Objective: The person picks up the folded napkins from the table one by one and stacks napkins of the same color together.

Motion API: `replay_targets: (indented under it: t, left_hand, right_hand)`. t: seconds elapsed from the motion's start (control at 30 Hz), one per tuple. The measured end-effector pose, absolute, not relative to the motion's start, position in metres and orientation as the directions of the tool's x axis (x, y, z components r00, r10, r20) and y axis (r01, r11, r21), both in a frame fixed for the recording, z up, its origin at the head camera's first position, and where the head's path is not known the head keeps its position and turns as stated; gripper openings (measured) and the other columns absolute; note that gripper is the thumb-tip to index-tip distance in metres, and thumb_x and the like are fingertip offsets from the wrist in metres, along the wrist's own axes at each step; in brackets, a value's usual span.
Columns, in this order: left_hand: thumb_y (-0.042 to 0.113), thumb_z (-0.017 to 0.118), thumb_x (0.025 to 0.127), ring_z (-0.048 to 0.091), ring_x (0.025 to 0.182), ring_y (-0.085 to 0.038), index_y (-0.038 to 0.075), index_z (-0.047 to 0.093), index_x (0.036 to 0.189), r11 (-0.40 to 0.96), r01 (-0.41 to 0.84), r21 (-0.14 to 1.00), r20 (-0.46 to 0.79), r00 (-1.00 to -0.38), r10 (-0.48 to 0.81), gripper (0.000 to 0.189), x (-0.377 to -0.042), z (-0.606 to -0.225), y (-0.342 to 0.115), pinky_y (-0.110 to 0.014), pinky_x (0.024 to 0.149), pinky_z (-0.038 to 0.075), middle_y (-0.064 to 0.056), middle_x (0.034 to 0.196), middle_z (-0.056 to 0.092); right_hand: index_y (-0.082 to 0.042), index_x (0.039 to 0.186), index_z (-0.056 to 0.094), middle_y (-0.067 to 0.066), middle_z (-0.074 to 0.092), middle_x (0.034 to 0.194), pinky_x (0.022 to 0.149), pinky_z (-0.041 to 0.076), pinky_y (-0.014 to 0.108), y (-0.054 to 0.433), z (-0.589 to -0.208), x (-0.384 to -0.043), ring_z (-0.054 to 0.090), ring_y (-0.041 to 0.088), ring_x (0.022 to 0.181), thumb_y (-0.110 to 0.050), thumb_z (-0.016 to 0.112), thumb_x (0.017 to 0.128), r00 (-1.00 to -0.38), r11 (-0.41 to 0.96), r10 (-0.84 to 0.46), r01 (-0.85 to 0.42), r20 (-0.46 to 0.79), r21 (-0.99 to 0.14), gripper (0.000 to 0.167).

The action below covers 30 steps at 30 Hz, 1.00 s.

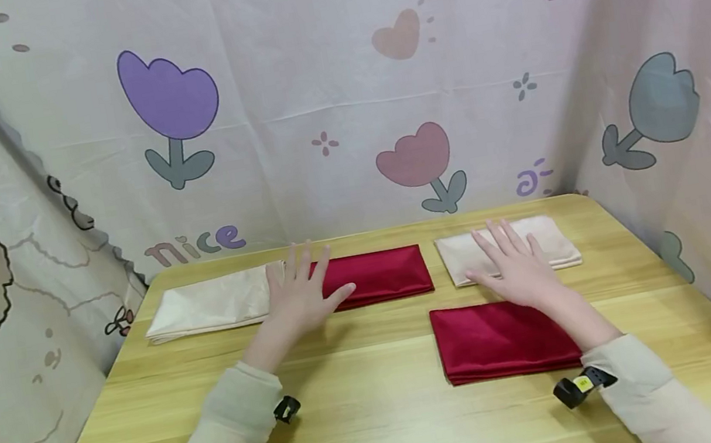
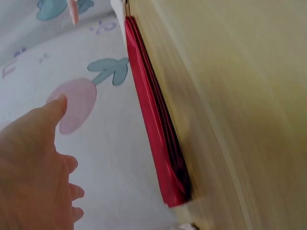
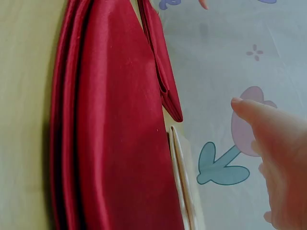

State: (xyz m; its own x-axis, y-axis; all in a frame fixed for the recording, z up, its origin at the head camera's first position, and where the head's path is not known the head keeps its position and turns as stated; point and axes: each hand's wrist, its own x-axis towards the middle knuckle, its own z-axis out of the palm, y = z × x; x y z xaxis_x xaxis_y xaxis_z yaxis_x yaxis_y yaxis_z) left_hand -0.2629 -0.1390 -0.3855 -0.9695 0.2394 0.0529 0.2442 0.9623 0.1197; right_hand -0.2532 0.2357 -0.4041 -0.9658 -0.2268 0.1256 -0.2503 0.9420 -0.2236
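Four folded satin cloths lie on the wooden table. In the head view my left hand (image 1: 301, 297), fingers spread, hovers over the gap between a cream cloth (image 1: 210, 304) at the back left and a red cloth (image 1: 385, 274) at the back middle. My right hand (image 1: 518, 265), also with fingers spread, overlaps a white cloth (image 1: 548, 232) at the back right. Its wrist crosses a nearer red cloth (image 1: 496, 343). The left wrist view shows the left hand (image 2: 36, 167) above the table level, holding nothing. In the right wrist view the right hand (image 3: 273, 148) holds nothing either.
The wooden table (image 1: 364, 439) ends at the back against a patterned curtain (image 1: 294, 67), which also hangs along both sides. Each wrist wears a small black camera; the right one (image 1: 577, 388) sits near the front red cloth's edge.
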Motion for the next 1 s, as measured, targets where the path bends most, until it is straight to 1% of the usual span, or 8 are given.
replay_targets:
  t: [0.17, 0.23, 0.4, 0.57, 0.67, 0.8, 0.9, 1.0]
  left_hand:
    - [0.079, 0.031, 0.088, -0.012, 0.152, -0.035, 0.032, 0.004, 0.157, 0.958, 0.280, 0.062, 0.043, -0.960, 0.278, 0.088, -0.255, -0.384, -0.128, -0.067, 0.114, -0.013, -0.009, 0.166, -0.003]
    - [0.080, 0.030, 0.087, -0.013, 0.152, -0.034, 0.035, 0.001, 0.157, 0.955, 0.293, 0.052, 0.033, -0.956, 0.292, 0.088, -0.250, -0.384, -0.123, -0.066, 0.114, -0.014, -0.006, 0.166, -0.006]
    - [0.080, 0.028, 0.088, -0.015, 0.152, -0.030, 0.038, -0.005, 0.155, 0.934, 0.340, 0.110, -0.004, -0.939, 0.343, 0.086, -0.237, -0.386, -0.110, -0.065, 0.116, -0.008, -0.001, 0.165, -0.012]
    - [0.075, 0.032, 0.090, -0.016, 0.152, -0.028, 0.039, -0.004, 0.155, 0.903, 0.369, 0.220, -0.016, -0.924, 0.381, 0.083, -0.224, -0.391, -0.097, -0.065, 0.117, -0.005, 0.002, 0.165, -0.013]
    - [0.074, 0.031, 0.092, -0.015, 0.152, -0.027, 0.040, -0.006, 0.155, 0.883, 0.386, 0.267, -0.016, -0.915, 0.404, 0.080, -0.218, -0.394, -0.090, -0.065, 0.118, 0.001, 0.002, 0.166, -0.011]
    - [0.070, 0.031, 0.094, -0.007, 0.153, -0.029, 0.042, -0.010, 0.153, 0.828, 0.401, 0.393, -0.015, -0.897, 0.442, 0.077, -0.209, -0.396, -0.081, -0.065, 0.117, 0.008, -0.003, 0.166, -0.005]
    - [0.063, 0.038, 0.097, 0.000, 0.153, -0.031, 0.041, -0.009, 0.154, 0.735, 0.391, 0.554, 0.016, -0.887, 0.461, 0.077, -0.203, -0.400, -0.074, -0.063, 0.118, 0.011, -0.007, 0.166, 0.001]
    - [0.058, 0.041, 0.098, 0.002, 0.153, -0.027, 0.042, -0.008, 0.153, 0.593, 0.353, 0.724, 0.039, -0.879, 0.475, 0.076, -0.200, -0.407, -0.068, -0.057, 0.120, 0.013, -0.002, 0.166, 0.001]
  right_hand:
    - [-0.020, 0.157, 0.017, 0.016, 0.005, 0.165, 0.116, -0.004, 0.066, 0.244, -0.401, -0.245, -0.003, 0.038, 0.152, -0.065, 0.043, 0.093, -0.959, 0.939, -0.241, -0.269, 0.147, -0.215, 0.083]
    - [-0.019, 0.157, 0.018, 0.017, 0.007, 0.164, 0.116, -0.003, 0.066, 0.248, -0.400, -0.241, -0.001, 0.040, 0.151, -0.065, 0.045, 0.093, -0.957, 0.938, -0.248, -0.277, 0.153, -0.210, 0.083]
    - [-0.018, 0.157, 0.020, 0.020, 0.012, 0.163, 0.115, 0.001, 0.067, 0.261, -0.399, -0.227, 0.003, 0.043, 0.150, -0.062, 0.047, 0.094, -0.952, 0.937, -0.261, -0.290, 0.162, -0.196, 0.082]
    - [-0.015, 0.156, 0.021, 0.022, 0.012, 0.162, 0.115, 0.003, 0.068, 0.275, -0.399, -0.217, 0.000, 0.042, 0.151, -0.058, 0.050, 0.094, -0.946, 0.927, -0.266, -0.304, 0.183, -0.222, 0.081]
    - [-0.015, 0.157, 0.020, 0.022, 0.010, 0.163, 0.114, 0.004, 0.069, 0.283, -0.398, -0.212, -0.003, 0.042, 0.151, -0.055, 0.052, 0.094, -0.944, 0.918, -0.268, -0.311, 0.191, -0.247, 0.081]
    - [-0.016, 0.157, 0.019, 0.021, 0.005, 0.164, 0.115, 0.000, 0.068, 0.295, -0.395, -0.205, -0.008, 0.041, 0.151, -0.051, 0.053, 0.095, -0.938, 0.894, -0.292, -0.338, 0.188, -0.296, 0.079]
    - [-0.015, 0.157, 0.020, 0.022, 0.002, 0.163, 0.114, -0.002, 0.070, 0.305, -0.392, -0.200, -0.012, 0.042, 0.150, -0.045, 0.057, 0.095, -0.929, 0.854, -0.319, -0.368, 0.188, -0.368, 0.078]
    - [-0.014, 0.157, 0.019, 0.023, -0.003, 0.163, 0.108, -0.004, 0.076, 0.315, -0.388, -0.194, -0.016, 0.045, 0.148, -0.035, 0.060, 0.094, -0.927, 0.788, -0.333, -0.375, 0.175, -0.488, 0.078]
